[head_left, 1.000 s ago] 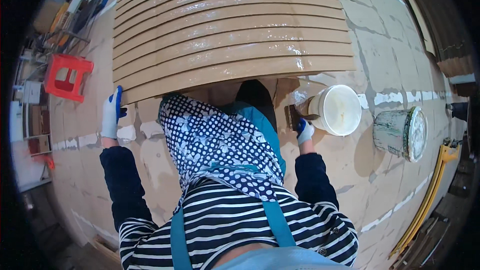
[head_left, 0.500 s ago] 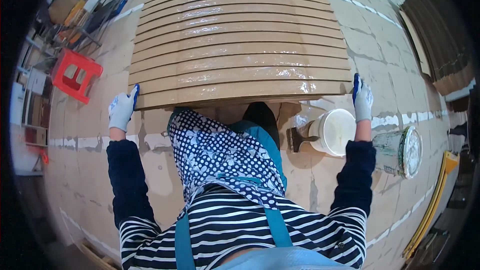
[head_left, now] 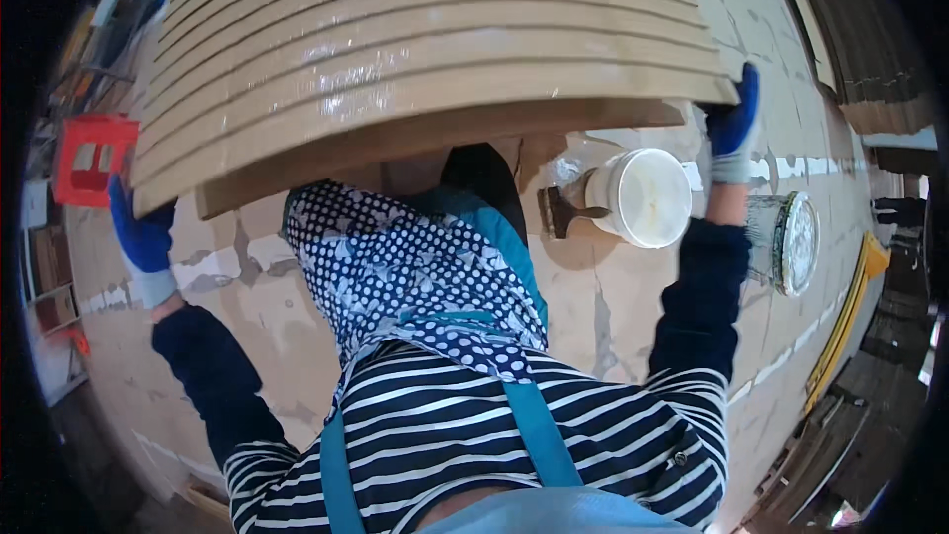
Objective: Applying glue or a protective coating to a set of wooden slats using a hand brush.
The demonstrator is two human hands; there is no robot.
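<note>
Well apart, left hand (head_left: 145, 234) and right hand (head_left: 733, 126) grip cardboard sheets (head_left: 435, 49) by their near edge, over open floor (head_left: 593, 311).

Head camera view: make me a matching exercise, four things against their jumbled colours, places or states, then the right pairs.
1. Stool
2. Brush
3. Bucket beside the brush
4. Right hand

A. White, open-topped
B. At the brown sheets' right corner
C. Red
D. Brown, just left of the bucket

Pairs: 1-C, 2-D, 3-A, 4-B
</note>
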